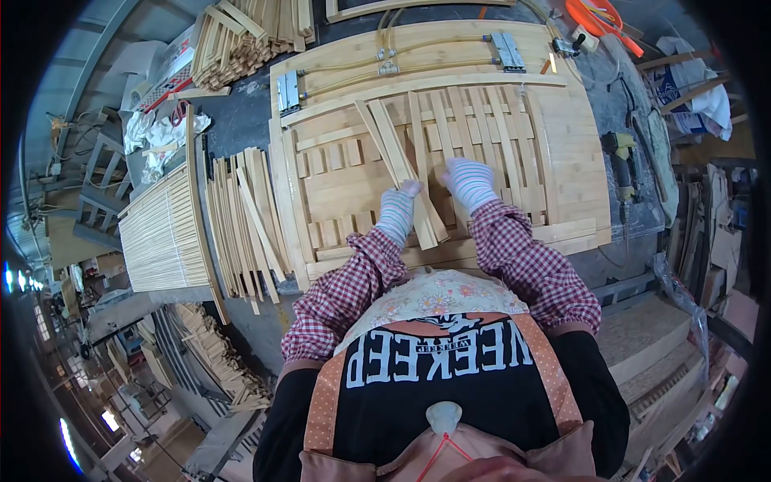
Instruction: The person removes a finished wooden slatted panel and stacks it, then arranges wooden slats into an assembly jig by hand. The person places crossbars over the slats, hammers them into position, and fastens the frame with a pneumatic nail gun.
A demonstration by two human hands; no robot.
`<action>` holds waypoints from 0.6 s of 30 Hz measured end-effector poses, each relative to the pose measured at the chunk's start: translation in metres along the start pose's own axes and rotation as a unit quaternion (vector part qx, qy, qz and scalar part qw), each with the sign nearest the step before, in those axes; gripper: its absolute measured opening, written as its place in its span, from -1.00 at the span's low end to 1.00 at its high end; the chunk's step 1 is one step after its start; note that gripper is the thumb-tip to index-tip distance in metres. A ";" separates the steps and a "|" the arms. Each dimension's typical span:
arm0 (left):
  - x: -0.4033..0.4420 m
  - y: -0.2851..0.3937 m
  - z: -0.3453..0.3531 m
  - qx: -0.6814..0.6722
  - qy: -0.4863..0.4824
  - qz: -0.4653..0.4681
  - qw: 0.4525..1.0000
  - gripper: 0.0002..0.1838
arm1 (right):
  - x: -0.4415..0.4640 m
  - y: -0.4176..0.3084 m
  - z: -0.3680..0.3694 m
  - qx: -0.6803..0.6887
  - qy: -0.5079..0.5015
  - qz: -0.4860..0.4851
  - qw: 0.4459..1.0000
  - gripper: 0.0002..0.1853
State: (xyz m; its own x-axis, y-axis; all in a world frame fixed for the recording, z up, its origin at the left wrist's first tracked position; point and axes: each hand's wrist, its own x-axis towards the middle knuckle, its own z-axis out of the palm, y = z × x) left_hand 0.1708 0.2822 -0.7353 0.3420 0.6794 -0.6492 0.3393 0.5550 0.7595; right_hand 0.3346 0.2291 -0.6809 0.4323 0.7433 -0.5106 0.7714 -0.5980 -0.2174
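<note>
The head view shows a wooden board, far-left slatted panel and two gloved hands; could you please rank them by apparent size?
1. Wooden board
2. Slatted panel
3. Left hand, right hand: too alike to rank.

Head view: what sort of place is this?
Probably a woodworking shop. A heap of cut wooden strips lies beyond the bench, a slatted panel stands to the left, and a wooden board carries metal fittings with tubing.

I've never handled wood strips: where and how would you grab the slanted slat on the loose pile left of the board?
Pinch the slanted slat mid-length from above, probably across its long edges: it's thin, straight and lies atop the pile, its upper face uncovered.
</note>
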 end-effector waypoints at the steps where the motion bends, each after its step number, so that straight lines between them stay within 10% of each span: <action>1: 0.006 -0.003 -0.007 0.002 0.002 0.002 1.000 -0.73 | -0.002 -0.005 -0.002 0.002 0.002 -0.002 1.000 -0.69; 5: 0.041 -0.028 -0.049 0.353 -0.127 0.381 0.845 -0.63 | -0.015 -0.018 -0.009 0.082 0.058 0.020 0.995 -0.72; 18: 0.005 0.021 -0.035 0.088 0.018 0.055 0.994 -0.60 | -0.011 -0.042 0.008 0.055 0.016 0.039 0.998 -0.70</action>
State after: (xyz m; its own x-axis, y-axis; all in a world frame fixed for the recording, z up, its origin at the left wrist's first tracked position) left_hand 0.1492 0.3139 -0.7207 0.3553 0.7490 -0.5592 0.4513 0.3865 0.8043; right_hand 0.2939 0.2440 -0.6730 0.5049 0.7021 -0.5021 0.6807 -0.6816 -0.2686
